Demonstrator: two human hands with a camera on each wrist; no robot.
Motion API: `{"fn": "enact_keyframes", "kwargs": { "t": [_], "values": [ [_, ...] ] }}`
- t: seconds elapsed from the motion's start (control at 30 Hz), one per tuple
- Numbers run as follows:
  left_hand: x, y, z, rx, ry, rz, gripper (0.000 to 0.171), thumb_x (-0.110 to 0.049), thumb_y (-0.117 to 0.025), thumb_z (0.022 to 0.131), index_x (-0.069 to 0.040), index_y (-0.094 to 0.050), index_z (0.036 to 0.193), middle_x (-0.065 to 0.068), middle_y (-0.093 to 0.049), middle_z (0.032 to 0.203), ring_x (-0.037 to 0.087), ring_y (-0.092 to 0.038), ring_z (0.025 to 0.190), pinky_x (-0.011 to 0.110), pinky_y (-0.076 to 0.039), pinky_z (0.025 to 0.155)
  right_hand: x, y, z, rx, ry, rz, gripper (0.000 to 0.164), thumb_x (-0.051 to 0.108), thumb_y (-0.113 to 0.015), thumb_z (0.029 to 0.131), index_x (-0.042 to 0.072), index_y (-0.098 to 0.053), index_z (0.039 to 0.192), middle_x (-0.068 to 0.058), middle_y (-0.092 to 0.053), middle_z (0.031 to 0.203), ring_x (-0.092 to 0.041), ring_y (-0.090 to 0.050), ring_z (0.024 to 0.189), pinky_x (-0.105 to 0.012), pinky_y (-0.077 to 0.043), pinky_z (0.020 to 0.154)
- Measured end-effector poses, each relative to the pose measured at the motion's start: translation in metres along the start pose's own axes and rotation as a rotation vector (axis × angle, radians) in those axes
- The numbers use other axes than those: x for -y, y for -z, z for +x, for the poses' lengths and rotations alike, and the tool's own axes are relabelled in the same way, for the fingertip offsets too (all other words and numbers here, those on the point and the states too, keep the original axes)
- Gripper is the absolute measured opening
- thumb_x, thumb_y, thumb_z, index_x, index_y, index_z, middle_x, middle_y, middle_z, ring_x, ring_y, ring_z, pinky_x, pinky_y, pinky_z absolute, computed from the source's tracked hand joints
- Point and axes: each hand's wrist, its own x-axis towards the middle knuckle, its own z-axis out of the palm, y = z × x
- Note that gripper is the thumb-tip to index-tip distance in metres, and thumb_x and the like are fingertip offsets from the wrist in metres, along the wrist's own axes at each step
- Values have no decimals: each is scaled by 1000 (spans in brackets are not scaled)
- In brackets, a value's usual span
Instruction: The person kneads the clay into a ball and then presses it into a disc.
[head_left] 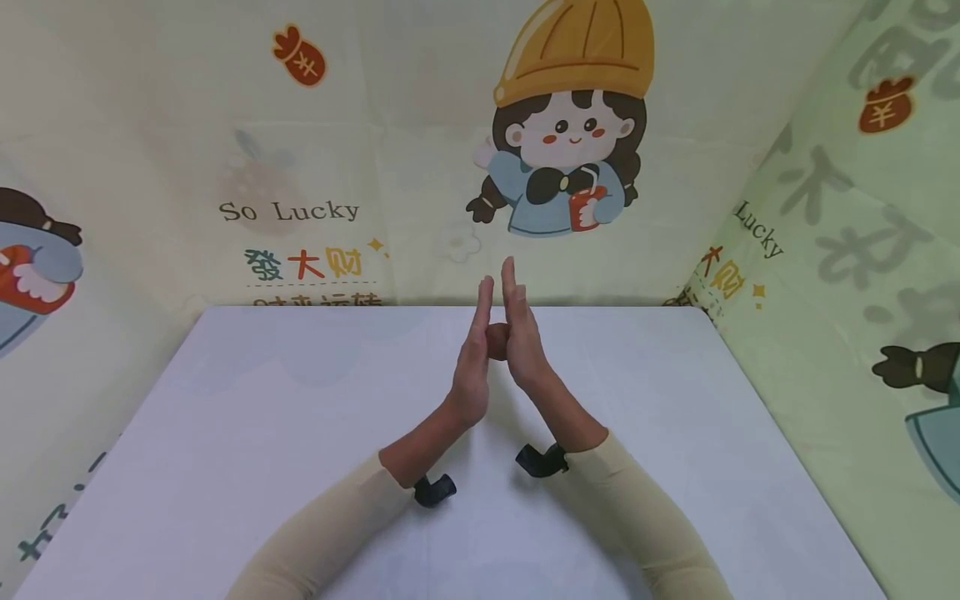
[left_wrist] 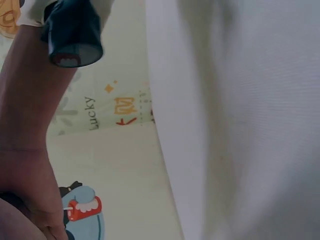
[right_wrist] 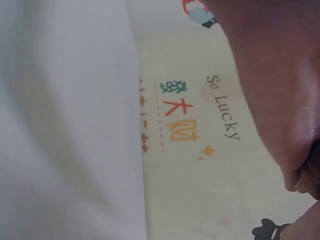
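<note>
Palm faces palm in the head view, where the left hand point(head_left: 472, 367) and the right hand point(head_left: 528, 346) are pressed toward each other on either side of a brown ball point(head_left: 498, 342). The fingers run straight, pointing up and away from the person, and their tips stand apart. The ball sits between the two hands, touching both, and looks raised above the white table point(head_left: 300, 433). Only the palms' pressure seems to hold it, so a slackened palm could let it drop, and uneven rubbing could send it rolling out past the edge of a hand. If it is soft, which cannot be told from here, too hard a squeeze could flatten it. Its visible face is close to round, so it points nowhere and shows no clear long axis; its sides are hidden by the hands.

The left wrist view crops the hands at the lower left corner; how the fingers lie cannot be told there, nor can the ball be made out with certainty.

The right wrist view catches the hands at the right edge, against the patterned backdrop point(right_wrist: 180, 210). Too little shows to read the ball's direction or axis.
</note>
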Motion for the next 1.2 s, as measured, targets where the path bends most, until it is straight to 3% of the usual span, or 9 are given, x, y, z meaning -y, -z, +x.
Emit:
{"fn": "enact_keyframes", "kwargs": {
  "t": [0.13, 0.33, 0.47, 0.6, 0.73, 0.9, 1.03, 1.1, 1.2],
  "values": [
    [-2, 0, 5, -51, -6, -37, 62, -25, -10, 111, -3, -6, 168, 9, -4, 176, 16, -1, 160, 46, -3, 126, -3, -4, -2, 10, 34, 16, 95, 78, -16, 102, 12, -2, 170, -1, 0, 176, -13, -18, 153, -51, -12, 124],
    [-4, 3, 11, -114, 2, -68, 63, -27, -10, 110, -2, -4, 168, 5, -4, 176, 15, -1, 160, 43, -4, 127, -9, -11, -6, 7, 86, 58, 96, 77, -17, 103, 9, -2, 169, -15, -19, 171, -8, -33, 133, -47, -11, 124],
    [-4, 6, 15, -149, 4, -78, 64, -27, -13, 109, 0, -4, 167, 10, -1, 176, 14, 0, 160, 42, -2, 127, -12, -16, -9, 2, 126, 51, 94, 74, -17, 105, 7, -3, 169, -11, -65, 107, -12, -51, 93, -40, -23, 119],
    [-3, 10, 19, -181, 3, -82, 64, -26, -12, 109, -2, -5, 168, 7, -1, 177, 12, 1, 160, 42, -2, 127, -15, -22, -13, 13, 180, 25, 89, 69, -15, 108, 5, -2, 168, -6, -38, 59, -18, -36, 61, -32, -39, 90],
    [-2, 15, 24, -205, 13, -69, 63, -28, -11, 110, -5, -5, 169, 3, -2, 177, 11, 0, 159, 42, -5, 126, -15, -26, -18, 40, 224, -17, 85, 65, -12, 109, 5, 1, 168, -10, -50, 65, -21, -46, 66, -30, -42, 74],
    [0, 22, 29, -232, 31, -28, 64, -29, -13, 110, -8, -7, 170, 5, -2, 177, 10, -4, 159, 41, -8, 126, -14, -29, -22, 50, 252, -37, 87, 67, -12, 109, 6, 3, 168, -21, -65, 110, -18, -59, 98, -35, -40, 101],
    [4, 26, 32, -238, 32, 8, 64, -29, -13, 109, -9, -7, 170, 1, -4, 177, 9, -2, 159, 42, -4, 126, -11, -32, -26, 51, 260, -55, 87, 67, -14, 109, 5, 2, 168, -15, -14, 174, -21, -28, 153, -46, -13, 125],
    [8, 28, 31, -225, 35, 34, 64, -31, -14, 110, -11, -7, 170, -1, -3, 177, 7, -3, 158, 44, -3, 126, -8, -34, -27, 51, 267, -63, 88, 67, -15, 108, 4, 2, 168, -8, 7, 176, -22, -2, 161, -48, -5, 126],
    [16, 29, 27, -187, 50, 70, 65, -38, -15, 111, -14, -5, 171, -3, 2, 176, 8, -32, 143, 48, -8, 125, -5, -34, -27, 34, 281, -53, 89, 69, -17, 108, 5, -1, 168, -4, 5, 176, -22, -11, 159, -49, -13, 125]
  ]
}}
